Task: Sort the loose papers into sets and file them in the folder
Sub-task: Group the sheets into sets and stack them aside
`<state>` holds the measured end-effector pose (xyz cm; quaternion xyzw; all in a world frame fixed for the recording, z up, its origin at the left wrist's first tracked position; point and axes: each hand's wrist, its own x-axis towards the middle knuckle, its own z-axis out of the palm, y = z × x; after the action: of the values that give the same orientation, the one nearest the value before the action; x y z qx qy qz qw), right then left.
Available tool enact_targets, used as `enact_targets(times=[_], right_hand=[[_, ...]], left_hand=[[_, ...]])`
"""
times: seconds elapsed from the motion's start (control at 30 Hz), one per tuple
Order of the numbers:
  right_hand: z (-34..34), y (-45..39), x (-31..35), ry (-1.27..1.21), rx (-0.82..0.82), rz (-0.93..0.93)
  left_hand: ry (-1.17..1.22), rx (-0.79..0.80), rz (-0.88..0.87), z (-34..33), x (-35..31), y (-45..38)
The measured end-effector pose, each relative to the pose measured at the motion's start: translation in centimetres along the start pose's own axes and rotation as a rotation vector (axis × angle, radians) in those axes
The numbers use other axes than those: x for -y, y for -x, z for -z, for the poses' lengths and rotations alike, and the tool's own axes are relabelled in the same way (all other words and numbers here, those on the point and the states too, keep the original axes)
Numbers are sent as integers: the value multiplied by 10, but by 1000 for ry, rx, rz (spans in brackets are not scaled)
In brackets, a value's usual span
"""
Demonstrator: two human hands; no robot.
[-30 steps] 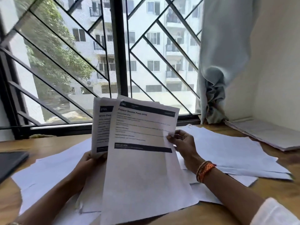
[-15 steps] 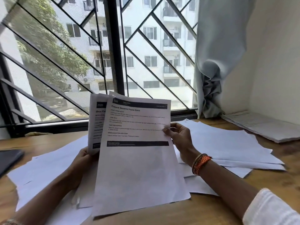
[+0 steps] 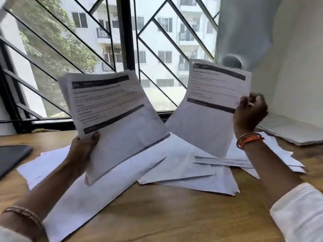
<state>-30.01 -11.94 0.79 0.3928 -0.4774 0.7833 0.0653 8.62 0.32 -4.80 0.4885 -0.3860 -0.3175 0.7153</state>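
My left hand (image 3: 83,147) grips a small stack of printed sheets (image 3: 111,116) by its lower left edge and holds it up above the table. Off to the right, my right hand (image 3: 250,112) pinches the right edge of a single printed sheet (image 3: 209,105), raised and tilted. Both carry black header bars and text. Loose white papers (image 3: 183,166) lie scattered on the wooden table (image 3: 166,215) beneath. A pale flat folder or paper stack (image 3: 293,130) rests at the back right by the wall.
A dark flat object (image 3: 12,158) lies at the table's left edge. A barred window (image 3: 125,58) runs along the back, and a grey curtain (image 3: 244,32) hangs at the right next to the white wall.
My right hand has pulled the front sheet away to the right, apart from the stack. The left hand has lifted and tilted its stack. The camera has moved closer.
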Motion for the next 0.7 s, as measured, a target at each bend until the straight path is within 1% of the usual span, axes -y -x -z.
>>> enact_targets(times=[0.07, 0.13, 0.2, 0.27, 0.3, 0.33, 0.4, 0.47, 0.53, 0.63, 0.67, 0.7], right_hand=[[-7, -16, 19, 0, -64, 135], [-22, -14, 41, 50, -19, 279], [-38, 8, 56, 106, 139, 497], [-54, 45, 65, 113, 372, 705], [-58, 65, 69, 95, 474, 788], [-60, 88, 74, 64, 552, 860], [-60, 135, 82, -30, 636, 965], [-57, 182, 89, -93, 714, 997], [-49, 217, 94, -218, 850, 975], [-26, 226, 101, -400, 1160, 922], [-19, 219, 100, -420, 1300, 872], [-10, 206, 97, -371, 1470, 777]], left_hand=[[80, -24, -25, 5, -12, -3], [114, 11, -37, 7, -25, -1], [97, 104, -23, 4, -35, 4], [100, 176, 6, -2, -38, 7], [99, 187, 14, -4, -40, 10], [91, 186, 12, -6, -39, 11], [112, 199, 19, -6, -37, 10], [128, 199, 25, -5, -33, 8], [99, 190, 6, -5, -30, 7], [22, 146, -5, -3, -28, 7], [-3, 122, 3, -1, -25, 5], [-31, 84, 27, 1, -20, 4]])
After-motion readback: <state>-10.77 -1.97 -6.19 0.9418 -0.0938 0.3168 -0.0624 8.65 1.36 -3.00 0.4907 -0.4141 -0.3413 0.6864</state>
